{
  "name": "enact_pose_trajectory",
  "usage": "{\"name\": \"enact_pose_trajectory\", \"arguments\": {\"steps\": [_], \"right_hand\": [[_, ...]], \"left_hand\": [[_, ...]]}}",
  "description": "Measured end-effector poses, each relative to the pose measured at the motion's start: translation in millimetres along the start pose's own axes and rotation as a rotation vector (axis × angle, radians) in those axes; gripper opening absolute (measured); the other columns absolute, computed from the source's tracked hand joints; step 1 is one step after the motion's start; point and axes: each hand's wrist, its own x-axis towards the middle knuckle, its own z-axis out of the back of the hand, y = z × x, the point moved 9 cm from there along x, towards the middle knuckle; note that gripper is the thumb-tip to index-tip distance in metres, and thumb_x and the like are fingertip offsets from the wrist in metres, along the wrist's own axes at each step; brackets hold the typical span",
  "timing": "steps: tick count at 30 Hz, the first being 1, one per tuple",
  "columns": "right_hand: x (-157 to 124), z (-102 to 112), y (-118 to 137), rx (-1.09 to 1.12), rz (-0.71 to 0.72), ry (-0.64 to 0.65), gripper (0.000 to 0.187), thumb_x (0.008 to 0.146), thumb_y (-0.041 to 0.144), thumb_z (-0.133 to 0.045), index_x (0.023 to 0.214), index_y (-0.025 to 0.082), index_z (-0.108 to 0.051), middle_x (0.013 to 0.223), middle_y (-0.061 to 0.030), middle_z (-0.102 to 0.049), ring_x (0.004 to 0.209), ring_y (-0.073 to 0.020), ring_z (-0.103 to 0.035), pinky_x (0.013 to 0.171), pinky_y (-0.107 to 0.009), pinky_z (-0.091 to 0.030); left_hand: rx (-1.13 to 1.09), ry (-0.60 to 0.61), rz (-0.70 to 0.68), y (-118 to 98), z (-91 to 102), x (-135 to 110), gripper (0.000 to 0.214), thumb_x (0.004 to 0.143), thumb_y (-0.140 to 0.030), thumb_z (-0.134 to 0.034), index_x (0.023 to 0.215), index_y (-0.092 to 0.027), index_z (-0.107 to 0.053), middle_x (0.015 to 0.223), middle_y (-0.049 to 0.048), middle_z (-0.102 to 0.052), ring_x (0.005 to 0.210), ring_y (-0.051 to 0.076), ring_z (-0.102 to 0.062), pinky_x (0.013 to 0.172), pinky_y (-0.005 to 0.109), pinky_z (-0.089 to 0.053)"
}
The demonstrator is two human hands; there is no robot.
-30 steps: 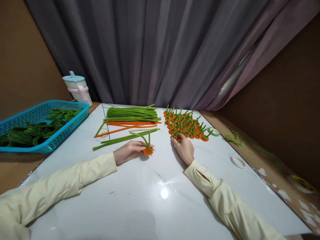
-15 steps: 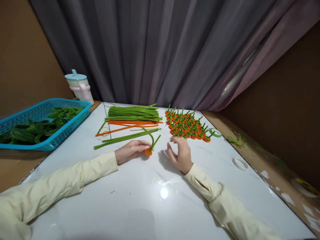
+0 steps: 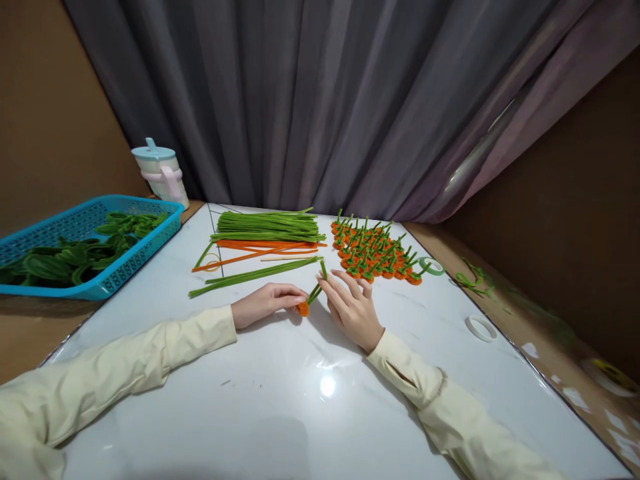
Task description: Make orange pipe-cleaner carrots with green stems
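Observation:
My left hand (image 3: 267, 305) pinches a small orange pipe-cleaner piece (image 3: 303, 309) between thumb and fingers, just above the white table. Green pipe-cleaner ends (image 3: 315, 294) rise from its top. My right hand (image 3: 354, 313) has its thumb and fingertips closed on those green ends; the exact grip is partly hidden. Beyond the right hand stand rows of finished-looking orange pieces with green stems (image 3: 373, 247). Behind the left hand lie a few loose green pipe cleaners (image 3: 255, 275), orange ones (image 3: 250, 251) and a thick green bundle (image 3: 270, 227).
On the left is a blue basket (image 3: 137, 257) of looped green pieces, with a lidded cup (image 3: 163, 175) behind it. A green tape roll (image 3: 433, 266) and a white ring (image 3: 481, 328) lie on the right. Green scraps (image 3: 473, 283) lie past the table's right edge.
My right hand has moved left and taken hold of the green ends, which now lean toward it. My left hand still holds the orange piece, shifted slightly right.

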Motion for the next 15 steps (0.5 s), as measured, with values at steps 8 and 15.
{"name": "enact_pose_trajectory", "arguments": {"steps": [8, 15], "right_hand": [[-3.6, 17.4, 9.6, -0.055, 0.079, -0.151, 0.022, 0.085, 0.017, -0.056, 0.107, 0.018, -0.059, 0.103, -0.0024, -0.067, 0.095, -0.0174, -0.055, 0.081, -0.032, -0.03], [-10.4, 24.3, 15.1, -0.079, 0.112, -0.241, 0.019, 0.08, 0.018, -0.063, 0.099, 0.019, -0.062, 0.082, -0.0021, -0.068, 0.08, -0.0168, -0.055, 0.072, -0.032, -0.031]], "left_hand": [[-0.083, 0.174, 0.056, -2.8, -22.0, -5.3, 0.035, 0.079, -0.038, -0.057, 0.106, -0.015, -0.056, 0.089, 0.0069, -0.062, 0.076, 0.016, -0.06, 0.054, 0.022, -0.044], [-0.319, 0.138, 0.163, 5.2, -25.6, -9.3, 0.03, 0.067, -0.029, -0.072, 0.088, -0.012, -0.06, 0.076, 0.0041, -0.064, 0.067, 0.015, -0.064, 0.07, 0.032, -0.052]]}}
